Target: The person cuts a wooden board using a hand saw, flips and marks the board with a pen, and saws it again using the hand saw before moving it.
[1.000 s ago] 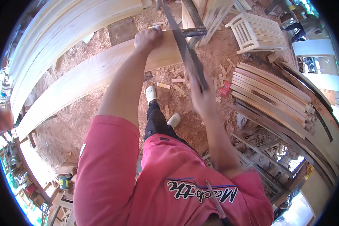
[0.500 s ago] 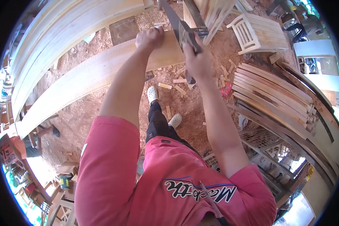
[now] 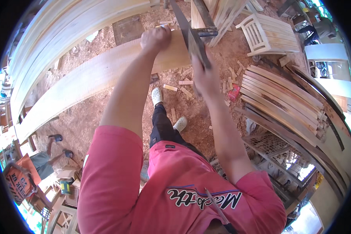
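A handsaw (image 3: 194,45) is in my right hand (image 3: 206,78), whose fingers are wrapped round its handle; motion blurs the hand a little. The saw's blade points away from me and crosses the right end of a long, wide pale wooden board (image 3: 101,70). On the board's far edge, left of the blade, my left hand (image 3: 156,38) is closed and presses down. Its fingertips are hidden, and a small pale thing (image 3: 163,26) shows just beyond the knuckles. A dark metal bar (image 3: 206,32) lies beside the blade at the board's end.
Wood offcuts (image 3: 186,82) and shavings litter the floor round my feet. Stacked long boards (image 3: 78,23) stand at far left, a slatted wooden chair (image 3: 269,35) at far right, and a pile of wooden strips (image 3: 280,101) at right. Another person (image 3: 25,175) is at the left edge.
My right hand has drawn the saw back toward me, showing more of the blade over the board. My left hand stays in place. The person at left has come further into view.
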Demonstrator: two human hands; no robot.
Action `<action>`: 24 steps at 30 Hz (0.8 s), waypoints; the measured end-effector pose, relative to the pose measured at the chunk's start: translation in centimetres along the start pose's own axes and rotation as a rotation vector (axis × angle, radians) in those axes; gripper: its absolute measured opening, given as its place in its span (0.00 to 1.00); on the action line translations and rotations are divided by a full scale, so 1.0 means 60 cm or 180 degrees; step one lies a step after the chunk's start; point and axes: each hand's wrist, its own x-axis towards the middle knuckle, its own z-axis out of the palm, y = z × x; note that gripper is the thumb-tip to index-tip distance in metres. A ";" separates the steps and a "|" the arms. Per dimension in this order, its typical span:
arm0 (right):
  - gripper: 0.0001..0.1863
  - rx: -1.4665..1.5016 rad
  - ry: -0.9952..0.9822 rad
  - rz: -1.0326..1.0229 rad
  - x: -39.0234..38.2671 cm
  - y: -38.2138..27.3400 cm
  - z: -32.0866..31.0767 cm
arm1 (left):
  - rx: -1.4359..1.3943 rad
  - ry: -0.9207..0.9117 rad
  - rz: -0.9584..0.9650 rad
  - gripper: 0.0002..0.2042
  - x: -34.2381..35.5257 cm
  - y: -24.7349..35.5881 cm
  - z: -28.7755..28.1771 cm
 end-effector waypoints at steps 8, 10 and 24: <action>0.28 0.0108 0.0012 0.1413 -0.285 -0.065 -0.103 | 0.0087 -0.0127 -0.0054 0.31 0.000 0.007 -0.008; 0.30 0.0100 0.0048 0.1861 -0.386 -0.108 -0.145 | -0.0020 -0.0067 0.0048 0.30 -0.001 0.005 -0.008; 0.23 0.0053 -0.0075 0.0949 -0.156 -0.031 -0.056 | 0.0029 0.0224 0.0066 0.29 -0.003 0.001 0.001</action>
